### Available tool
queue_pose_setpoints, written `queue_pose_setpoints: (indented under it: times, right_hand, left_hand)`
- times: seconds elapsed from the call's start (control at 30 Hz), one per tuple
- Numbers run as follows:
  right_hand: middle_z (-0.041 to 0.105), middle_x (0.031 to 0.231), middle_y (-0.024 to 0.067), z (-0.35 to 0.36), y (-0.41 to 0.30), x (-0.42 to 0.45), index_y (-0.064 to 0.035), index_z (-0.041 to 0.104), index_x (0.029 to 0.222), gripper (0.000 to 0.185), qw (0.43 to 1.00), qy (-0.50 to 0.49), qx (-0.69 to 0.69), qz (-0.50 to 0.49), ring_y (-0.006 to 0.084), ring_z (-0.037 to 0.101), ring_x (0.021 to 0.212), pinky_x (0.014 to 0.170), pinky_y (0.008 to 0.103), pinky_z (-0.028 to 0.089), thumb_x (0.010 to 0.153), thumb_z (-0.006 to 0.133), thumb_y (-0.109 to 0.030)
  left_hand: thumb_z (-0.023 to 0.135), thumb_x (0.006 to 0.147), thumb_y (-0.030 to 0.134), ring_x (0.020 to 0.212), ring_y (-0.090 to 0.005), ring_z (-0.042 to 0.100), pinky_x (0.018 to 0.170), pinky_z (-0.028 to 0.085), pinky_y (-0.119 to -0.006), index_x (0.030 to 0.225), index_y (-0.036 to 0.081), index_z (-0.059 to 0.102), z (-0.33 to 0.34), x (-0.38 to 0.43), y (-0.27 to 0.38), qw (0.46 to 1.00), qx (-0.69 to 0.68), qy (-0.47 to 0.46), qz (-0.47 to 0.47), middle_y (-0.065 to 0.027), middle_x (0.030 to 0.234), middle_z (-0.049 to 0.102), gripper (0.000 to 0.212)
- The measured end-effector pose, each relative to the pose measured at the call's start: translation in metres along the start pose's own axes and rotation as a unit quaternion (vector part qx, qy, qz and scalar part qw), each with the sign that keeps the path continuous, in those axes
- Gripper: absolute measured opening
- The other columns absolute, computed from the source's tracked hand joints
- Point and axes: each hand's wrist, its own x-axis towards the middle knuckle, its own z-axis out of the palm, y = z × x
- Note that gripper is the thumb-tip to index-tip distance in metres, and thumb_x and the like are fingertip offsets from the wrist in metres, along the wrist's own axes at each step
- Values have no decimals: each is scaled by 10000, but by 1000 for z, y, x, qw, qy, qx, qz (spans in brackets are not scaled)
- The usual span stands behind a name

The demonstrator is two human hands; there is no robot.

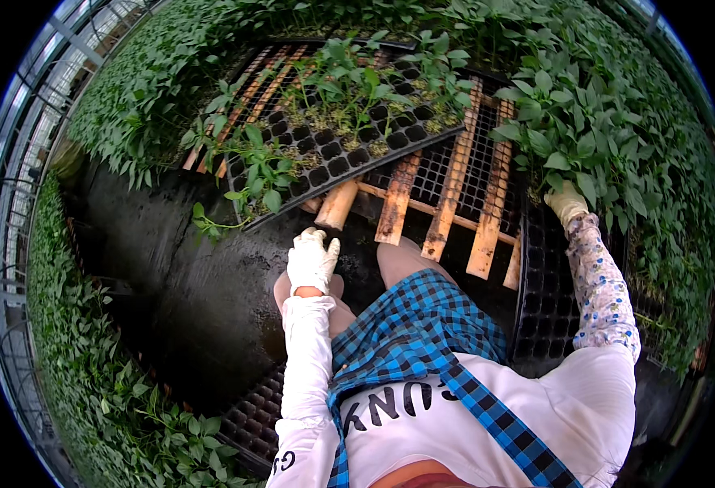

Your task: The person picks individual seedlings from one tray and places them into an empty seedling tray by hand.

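My left hand (313, 257), in a pale glove, is over the dark floor, just below the near edge of a black plastic cell tray (337, 166); it holds nothing that I can see. That tray lies at a slant, with green seedlings (345, 79) in some cells and others without plants. On the right, my right hand (566, 202), gloved too, reaches in at the base of dense leafy seedlings (568, 134), above another black cell tray (546, 274) with bare cells. Leaves hide its fingertips, so its grip does not show.
Wooden slats (455, 189) with dark mesh on them stick out towards my knees. A round wooden post end (337, 204) is under the slanted tray. More seedlings (89, 329) line the left, and a further cell tray (260, 415) lies low at the left, beside my arm.
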Motion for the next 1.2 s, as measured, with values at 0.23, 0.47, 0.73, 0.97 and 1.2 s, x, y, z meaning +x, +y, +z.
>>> queue_pose_setpoints:
  times: [0.23,0.47,0.73,0.97,1.2]
  right_hand:
    - [663,1026,168,-3,19,-27,63,604,1117,388,948,14,316,-35,283,609,951,860,362,447,867,672,-226]
    - [633,1114,88,17,-43,-103,-15,610,1071,163,811,131,510,-256,186,593,1107,1001,308,448,919,581,36]
    - [618,902,-22,10,-248,-1,-45,644,1144,213,798,-43,542,-260,51,509,724,686,205,435,955,570,-108]
    - [695,901,67,-3,-373,86,-14,637,1037,293,925,-184,291,-158,171,664,716,583,306,494,880,686,-258]
    - [663,1071,123,6,-417,80,-42,624,1079,366,913,-83,188,-352,291,611,1026,834,405,487,867,691,-333]
  left_hand:
    - [660,834,343,1129,-294,551,958,452,-400,1059,71,683,-3,-5,-4,1000,-13,-3,-9,-100,1232,601,355]
    - [648,839,351,1106,-288,552,913,455,-410,1068,70,663,0,-4,-23,999,-32,16,-17,-105,1194,600,363]
    - [652,837,352,1098,-295,552,912,448,-415,1053,71,672,-5,1,-19,999,-33,-10,-28,-106,1205,604,355]
    - [609,866,377,1084,-274,556,874,462,-417,1070,76,655,-4,-2,-34,999,-6,-8,-35,-102,1151,602,367]
    - [649,831,359,1065,-304,569,889,465,-428,1017,58,666,-2,-1,-42,997,-46,-3,-64,-119,1140,630,354]
